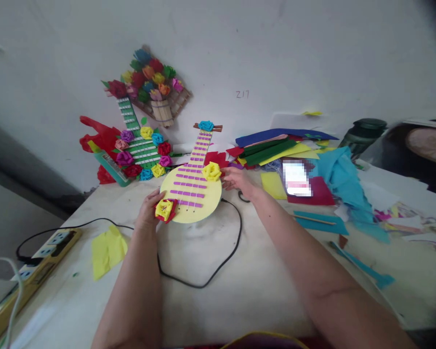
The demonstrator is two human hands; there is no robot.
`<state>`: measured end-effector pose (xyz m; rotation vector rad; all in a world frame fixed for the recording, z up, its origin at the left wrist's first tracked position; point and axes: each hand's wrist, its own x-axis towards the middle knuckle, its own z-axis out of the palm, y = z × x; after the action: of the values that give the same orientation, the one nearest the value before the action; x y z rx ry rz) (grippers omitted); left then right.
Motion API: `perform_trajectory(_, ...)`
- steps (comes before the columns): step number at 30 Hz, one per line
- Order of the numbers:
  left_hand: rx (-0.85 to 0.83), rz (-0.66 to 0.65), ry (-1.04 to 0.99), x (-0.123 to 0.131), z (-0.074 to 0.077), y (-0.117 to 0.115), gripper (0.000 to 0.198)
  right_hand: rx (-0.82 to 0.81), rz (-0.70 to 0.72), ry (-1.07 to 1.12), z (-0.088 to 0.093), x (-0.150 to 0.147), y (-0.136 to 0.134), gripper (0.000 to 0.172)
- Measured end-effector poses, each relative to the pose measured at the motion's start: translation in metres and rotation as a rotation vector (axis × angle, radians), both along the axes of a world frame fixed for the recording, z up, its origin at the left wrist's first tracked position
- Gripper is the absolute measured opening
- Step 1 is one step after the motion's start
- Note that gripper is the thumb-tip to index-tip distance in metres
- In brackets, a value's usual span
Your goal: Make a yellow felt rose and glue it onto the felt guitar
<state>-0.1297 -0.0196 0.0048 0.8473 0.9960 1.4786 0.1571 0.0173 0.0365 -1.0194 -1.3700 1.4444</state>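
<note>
A yellow cardboard guitar [194, 215] with purple strips across its neck and body leans back above the table. My left hand [147, 208] grips its lower left edge, right beside a yellow and red paper flower [164, 210]. On the upper right of the body sits a yellow paper flower [211, 171], and a blue one [206, 126] tops the neck by some brown strips. My right hand [237, 179] is at the guitar's right edge, fingers apart and loosely bent near the yellow flower; whether they touch the edge is unclear.
Behind stands a green guitar [144, 150] ringed with paper flowers, beside a glue bottle [111, 166]. Coloured paper [272, 150], a phone [297, 178] and a dark bottle [363, 138] are at right. A black cable [218, 276] loops near a power strip [47, 259].
</note>
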Motion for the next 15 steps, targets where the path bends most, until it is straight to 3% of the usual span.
perform_trajectory(9, 0.079, -0.041, 0.028, 0.007, 0.002, -0.002, 0.040, 0.004, -0.026, -0.094, -0.012, -0.019, -0.005, 0.040)
perform_trajectory(15, 0.064, -0.065, 0.059, 0.008, 0.002, -0.003, 0.038, -0.003, -0.006, -0.091, -0.019, -0.021, -0.004, 0.045)
